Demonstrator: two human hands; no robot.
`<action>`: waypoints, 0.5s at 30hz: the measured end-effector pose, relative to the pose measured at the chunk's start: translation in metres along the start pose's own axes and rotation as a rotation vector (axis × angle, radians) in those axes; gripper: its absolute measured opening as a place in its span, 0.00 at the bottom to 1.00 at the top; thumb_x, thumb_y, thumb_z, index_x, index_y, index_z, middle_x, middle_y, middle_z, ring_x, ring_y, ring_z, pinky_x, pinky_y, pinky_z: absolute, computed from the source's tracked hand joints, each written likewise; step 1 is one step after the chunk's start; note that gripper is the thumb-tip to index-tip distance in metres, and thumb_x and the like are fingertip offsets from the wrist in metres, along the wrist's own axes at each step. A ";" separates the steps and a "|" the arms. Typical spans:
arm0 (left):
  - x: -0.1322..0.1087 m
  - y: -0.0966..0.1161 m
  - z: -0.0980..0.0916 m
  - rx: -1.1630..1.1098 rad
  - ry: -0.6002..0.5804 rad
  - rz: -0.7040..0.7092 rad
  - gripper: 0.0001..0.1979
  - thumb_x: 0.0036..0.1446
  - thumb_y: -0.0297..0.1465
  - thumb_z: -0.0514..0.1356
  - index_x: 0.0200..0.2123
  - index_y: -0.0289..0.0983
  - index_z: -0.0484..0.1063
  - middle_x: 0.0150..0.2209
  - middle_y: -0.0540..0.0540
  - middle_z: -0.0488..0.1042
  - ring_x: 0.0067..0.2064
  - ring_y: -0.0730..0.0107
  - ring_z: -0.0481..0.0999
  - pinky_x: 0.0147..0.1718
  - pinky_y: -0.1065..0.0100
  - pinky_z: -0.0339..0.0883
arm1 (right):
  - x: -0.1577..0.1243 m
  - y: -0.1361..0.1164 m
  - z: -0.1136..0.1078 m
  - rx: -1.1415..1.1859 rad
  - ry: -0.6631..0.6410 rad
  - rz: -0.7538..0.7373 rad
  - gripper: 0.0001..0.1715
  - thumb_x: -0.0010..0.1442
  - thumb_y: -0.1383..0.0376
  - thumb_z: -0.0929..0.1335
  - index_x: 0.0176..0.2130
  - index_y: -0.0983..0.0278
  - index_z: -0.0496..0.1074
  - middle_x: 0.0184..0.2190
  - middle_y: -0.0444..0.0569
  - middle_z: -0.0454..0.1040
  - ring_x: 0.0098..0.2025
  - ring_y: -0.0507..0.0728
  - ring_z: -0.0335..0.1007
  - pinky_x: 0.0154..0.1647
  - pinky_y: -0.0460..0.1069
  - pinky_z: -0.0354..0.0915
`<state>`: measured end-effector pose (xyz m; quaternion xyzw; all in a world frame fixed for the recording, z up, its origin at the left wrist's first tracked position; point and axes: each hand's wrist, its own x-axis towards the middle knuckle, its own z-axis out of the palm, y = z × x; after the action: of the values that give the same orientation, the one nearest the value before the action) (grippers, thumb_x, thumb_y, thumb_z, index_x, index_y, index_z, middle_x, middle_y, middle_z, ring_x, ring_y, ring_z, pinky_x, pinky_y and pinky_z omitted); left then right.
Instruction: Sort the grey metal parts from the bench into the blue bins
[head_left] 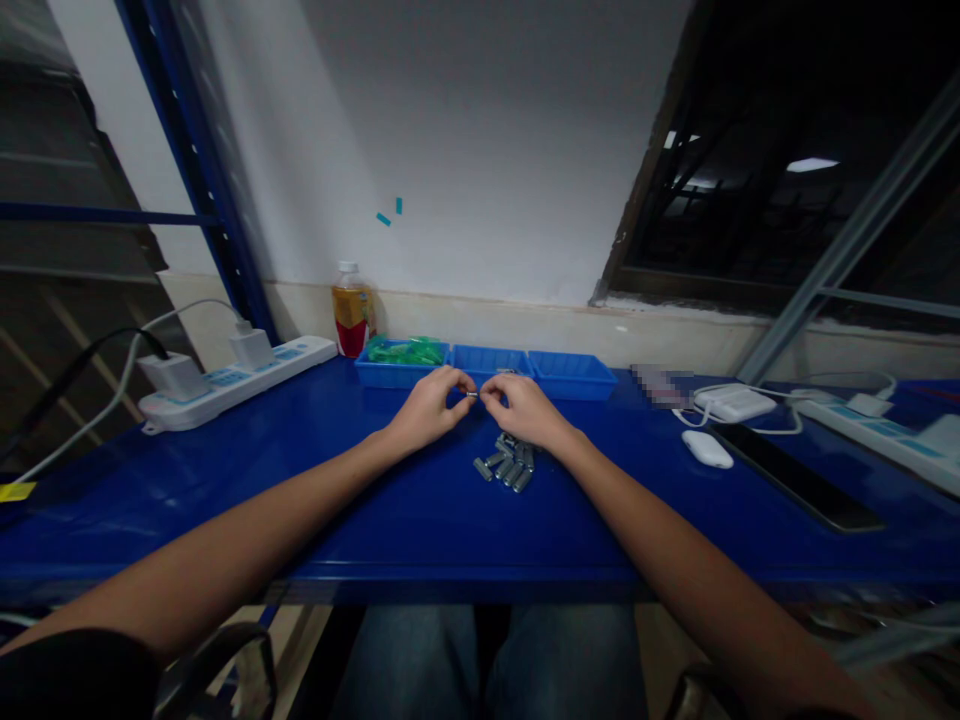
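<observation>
My left hand (433, 408) pinches a small metal piece (472, 394) between thumb and fingertips. Close beside it, the fingertips of my right hand (521, 405) are pressed together at the other end of the piece; whatever they hold is too small to make out. Both hands are raised a little over the blue table, in front of the trays. Below and partly behind my right hand lies a loose pile of grey metal cylinders (510, 468). Behind the hands, a blue three-part tray (574, 375) stands along the wall, with green plastic pieces (406, 351) in its left compartment.
A drink bottle (352, 312) stands behind the tray's left end. White power strips lie at the left (240, 385) and right (889, 435), with cables. On the right are a black phone (799, 478), a white earbud case (707, 449) and a white charger (735, 403).
</observation>
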<state>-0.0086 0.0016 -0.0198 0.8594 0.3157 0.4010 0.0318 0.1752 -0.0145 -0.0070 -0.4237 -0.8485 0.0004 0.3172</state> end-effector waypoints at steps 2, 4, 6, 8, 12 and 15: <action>0.000 0.001 -0.001 0.012 -0.005 0.006 0.05 0.55 0.29 0.56 0.34 0.35 0.69 0.34 0.46 0.72 0.38 0.66 0.71 0.39 0.65 0.65 | 0.000 -0.001 0.001 -0.005 -0.008 -0.001 0.07 0.58 0.69 0.63 0.31 0.65 0.71 0.28 0.47 0.73 0.33 0.53 0.68 0.36 0.47 0.58; 0.000 0.002 -0.002 0.012 -0.011 0.006 0.05 0.56 0.30 0.56 0.35 0.35 0.70 0.34 0.46 0.72 0.38 0.66 0.71 0.39 0.65 0.65 | -0.001 -0.002 0.001 -0.014 -0.012 -0.001 0.08 0.58 0.70 0.63 0.31 0.65 0.71 0.29 0.47 0.73 0.33 0.53 0.68 0.37 0.47 0.58; 0.000 0.002 -0.002 -0.003 -0.022 -0.003 0.07 0.57 0.31 0.55 0.36 0.36 0.70 0.35 0.45 0.73 0.38 0.66 0.72 0.39 0.65 0.65 | -0.001 -0.003 0.002 -0.022 -0.011 0.005 0.08 0.58 0.69 0.63 0.31 0.65 0.72 0.29 0.48 0.74 0.33 0.53 0.68 0.37 0.47 0.58; 0.000 0.003 -0.002 -0.030 -0.034 -0.015 0.08 0.58 0.31 0.54 0.37 0.36 0.70 0.36 0.45 0.74 0.38 0.67 0.73 0.39 0.66 0.66 | -0.001 -0.002 0.002 -0.028 -0.008 0.013 0.08 0.58 0.68 0.63 0.32 0.65 0.72 0.29 0.48 0.74 0.34 0.54 0.68 0.37 0.47 0.59; 0.000 0.005 -0.002 -0.117 -0.013 -0.060 0.08 0.58 0.31 0.54 0.39 0.35 0.68 0.37 0.46 0.75 0.38 0.68 0.74 0.36 0.68 0.67 | -0.001 -0.001 0.002 -0.022 0.001 0.018 0.08 0.59 0.67 0.63 0.34 0.66 0.72 0.31 0.49 0.74 0.35 0.54 0.69 0.38 0.48 0.60; 0.001 0.006 -0.003 -0.122 0.000 -0.064 0.06 0.58 0.30 0.54 0.38 0.35 0.68 0.36 0.46 0.74 0.37 0.69 0.74 0.36 0.69 0.67 | 0.000 -0.002 0.002 -0.015 0.010 0.006 0.08 0.59 0.68 0.63 0.37 0.66 0.72 0.31 0.49 0.74 0.36 0.55 0.69 0.40 0.48 0.60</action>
<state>-0.0073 -0.0029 -0.0154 0.8455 0.3178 0.4180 0.0968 0.1733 -0.0154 -0.0082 -0.4287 -0.8455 -0.0069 0.3184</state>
